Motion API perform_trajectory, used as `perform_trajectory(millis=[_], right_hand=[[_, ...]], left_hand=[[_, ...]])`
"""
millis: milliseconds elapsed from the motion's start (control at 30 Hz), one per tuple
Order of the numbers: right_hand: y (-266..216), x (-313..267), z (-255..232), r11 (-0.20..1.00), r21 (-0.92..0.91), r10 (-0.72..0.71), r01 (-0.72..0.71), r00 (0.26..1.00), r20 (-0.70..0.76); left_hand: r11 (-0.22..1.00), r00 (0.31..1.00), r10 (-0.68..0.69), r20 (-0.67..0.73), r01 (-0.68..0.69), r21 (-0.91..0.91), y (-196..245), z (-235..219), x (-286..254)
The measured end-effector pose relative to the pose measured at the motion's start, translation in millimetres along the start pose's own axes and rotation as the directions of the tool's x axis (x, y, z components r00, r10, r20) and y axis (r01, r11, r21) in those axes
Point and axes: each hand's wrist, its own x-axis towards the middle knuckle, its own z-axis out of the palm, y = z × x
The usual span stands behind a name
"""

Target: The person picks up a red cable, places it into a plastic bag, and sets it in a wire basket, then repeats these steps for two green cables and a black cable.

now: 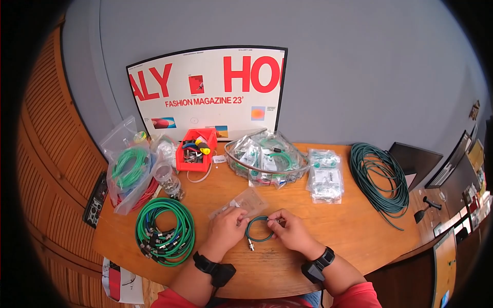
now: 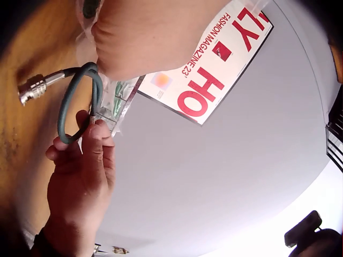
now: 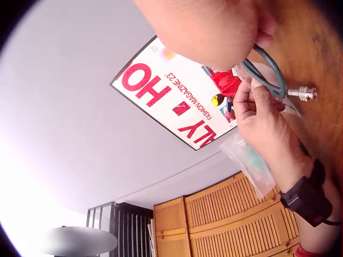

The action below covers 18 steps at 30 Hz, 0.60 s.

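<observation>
Office-type rm: desk [image 1: 328, 220] w/ monitor [image 1: 205, 66], cable coils [image 1: 362, 172]

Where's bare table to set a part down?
Best: table front right, bordered by the right hand, packets and dark cable coil. Smaller: front middle, between short cable and table edge. Crowded: back row, red bin to packets; left side, around the green cables.

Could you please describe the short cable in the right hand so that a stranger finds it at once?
Below the big panel reading FASHION MAGAZINE, find the wooden table. Toward its front, the right hand pinches the short cable, dark teal. Unlike the bulky green coil at left and dark coil at right, it makes only a small loop, ending in a metal connector.
</observation>
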Motion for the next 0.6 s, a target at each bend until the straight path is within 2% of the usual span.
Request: perform_trajectory(millis=[167, 233, 333, 400, 467, 533, 600], right_hand=[[-1, -1, 1, 1.0, 0.002, -0.013, 0.013, 0.999, -0.042], [-4, -3, 2, 1.0, 0.018, -0.02, 0.021, 0.998, -0.051], [-7, -4, 2, 0.999, 0.047, -0.006, 0.009, 0.997, -0.077], [-4, -3, 3, 0.991, 0.114, -0.053, 0.067, 0.992, -0.118], [-5, -3, 6, 0.99, 0.137, -0.031, 0.047, 0.993, -0.116], [-6, -3, 7, 0.986, 0.162, -0.006, 0.025, 0.993, -0.115], [-4, -1, 7, 0.966, 0.259, 0.028, 0.008, 0.99, -0.138]], left_hand=[[0.994, 0.994, 0.097, -0.047, -0.094, 0.052, 5, -4, 0], [0.984, 0.979, 0.165, -0.123, -0.154, 0.093, 12, -7, 2], [0.978, 0.975, 0.192, -0.11, -0.181, 0.105, 20, -10, 0], [0.984, 0.982, 0.164, -0.092, -0.156, 0.086, 22, -8, -3], [0.989, 0.988, 0.136, -0.077, -0.131, 0.067, 21, -6, -3], [0.975, 0.967, 0.19, -0.171, -0.165, 0.15, 15, -3, -1], [0.979, 0.97, 0.161, -0.184, -0.133, 0.154, 14, -8, -1]])
